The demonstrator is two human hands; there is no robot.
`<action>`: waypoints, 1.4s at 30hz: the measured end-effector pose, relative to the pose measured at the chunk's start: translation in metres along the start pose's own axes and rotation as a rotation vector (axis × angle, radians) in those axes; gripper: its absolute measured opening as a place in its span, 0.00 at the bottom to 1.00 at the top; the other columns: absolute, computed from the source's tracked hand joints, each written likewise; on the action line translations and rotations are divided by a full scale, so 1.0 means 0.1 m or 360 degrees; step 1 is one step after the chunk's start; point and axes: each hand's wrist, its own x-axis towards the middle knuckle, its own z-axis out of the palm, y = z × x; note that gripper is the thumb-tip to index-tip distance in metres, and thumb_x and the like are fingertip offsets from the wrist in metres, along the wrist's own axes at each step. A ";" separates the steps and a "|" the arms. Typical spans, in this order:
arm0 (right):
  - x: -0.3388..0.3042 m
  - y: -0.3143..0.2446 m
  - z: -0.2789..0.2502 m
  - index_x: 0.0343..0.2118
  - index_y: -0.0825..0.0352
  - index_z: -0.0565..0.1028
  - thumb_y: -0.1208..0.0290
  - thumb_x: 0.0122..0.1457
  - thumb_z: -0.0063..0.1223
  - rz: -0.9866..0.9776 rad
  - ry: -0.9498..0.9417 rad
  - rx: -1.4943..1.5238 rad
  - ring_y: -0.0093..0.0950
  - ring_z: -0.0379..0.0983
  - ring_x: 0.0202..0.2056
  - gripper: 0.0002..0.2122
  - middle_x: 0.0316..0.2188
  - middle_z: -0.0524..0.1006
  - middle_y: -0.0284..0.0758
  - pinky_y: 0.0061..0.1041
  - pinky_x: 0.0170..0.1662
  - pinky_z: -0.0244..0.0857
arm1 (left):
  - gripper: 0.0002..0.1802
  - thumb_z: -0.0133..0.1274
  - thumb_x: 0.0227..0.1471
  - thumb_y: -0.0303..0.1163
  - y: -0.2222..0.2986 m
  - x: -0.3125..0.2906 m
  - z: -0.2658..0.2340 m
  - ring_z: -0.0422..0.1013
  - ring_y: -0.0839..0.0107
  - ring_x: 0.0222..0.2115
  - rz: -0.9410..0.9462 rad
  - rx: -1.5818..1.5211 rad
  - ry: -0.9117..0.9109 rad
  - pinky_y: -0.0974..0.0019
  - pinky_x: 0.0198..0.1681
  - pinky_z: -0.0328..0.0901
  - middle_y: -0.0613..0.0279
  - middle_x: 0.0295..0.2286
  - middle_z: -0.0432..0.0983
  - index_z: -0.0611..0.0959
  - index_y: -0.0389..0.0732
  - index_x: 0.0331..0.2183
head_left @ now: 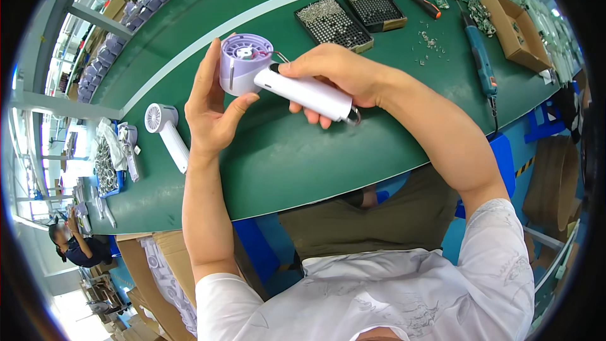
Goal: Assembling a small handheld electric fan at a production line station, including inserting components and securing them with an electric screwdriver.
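A handheld fan is held above the green table in both of my hands. Its round purple-and-white fan head rests in my left hand, fingers behind it and thumb at its lower edge. The head's near side is uncovered, showing a purple ring, a white hub and thin red wires. My right hand wraps round the white fan handle, its thumb on top near a black part. Wires run between head and handle at the joint. A small metal loop sticks out at the handle's lower end.
On the green table lie another white fan, two black trays of small metal parts, an orange-and-black screwdriver, a teal electric screwdriver, scattered screws and a cardboard box. A person sits far left.
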 end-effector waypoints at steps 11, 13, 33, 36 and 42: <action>0.05 0.15 0.14 0.42 0.77 0.75 0.58 0.69 0.51 -0.0109 0.0061 0.0042 0.29 0.80 0.23 0.20 0.29 0.80 0.43 0.28 0.24 0.78 | 0.57 0.65 0.45 0.15 0.06 0.10 0.05 0.65 0.54 0.62 0.0010 -0.0010 0.0012 0.53 0.64 0.62 0.38 0.64 0.62 0.51 0.34 0.70; 0.06 0.16 0.19 0.41 0.76 0.74 0.60 0.68 0.51 -0.0126 0.0067 -0.0003 0.28 0.80 0.24 0.18 0.30 0.79 0.42 0.28 0.25 0.78 | 0.58 0.63 0.44 0.12 0.08 0.10 0.04 0.65 0.53 0.62 0.0004 0.0026 0.0032 0.54 0.64 0.62 0.38 0.64 0.62 0.50 0.34 0.70; 0.15 0.33 0.23 0.52 0.74 0.70 0.66 0.68 0.53 -0.0582 0.0515 -0.0567 0.23 0.80 0.28 0.17 0.35 0.80 0.36 0.24 0.30 0.76 | 0.37 0.66 0.41 0.15 0.20 0.09 0.09 0.72 0.65 0.36 0.0654 0.1147 0.0432 0.66 0.33 0.70 0.52 0.41 0.74 0.76 0.32 0.56; 0.11 0.30 0.28 0.52 0.74 0.71 0.66 0.68 0.54 -0.0605 0.0539 -0.0708 0.22 0.79 0.26 0.17 0.32 0.80 0.35 0.23 0.30 0.75 | 0.30 0.64 0.34 0.12 0.29 0.12 0.23 0.70 0.66 0.28 0.0766 0.1240 0.0175 0.67 0.27 0.66 0.62 0.30 0.72 0.88 0.42 0.44; 0.12 0.34 0.29 0.51 0.74 0.72 0.67 0.67 0.55 -0.0712 0.0582 -0.0868 0.22 0.78 0.25 0.16 0.31 0.79 0.33 0.23 0.29 0.75 | 0.35 0.61 0.29 0.13 0.31 0.10 0.30 0.70 0.67 0.25 0.0725 0.1363 -0.0042 0.66 0.25 0.67 0.65 0.26 0.69 0.88 0.44 0.46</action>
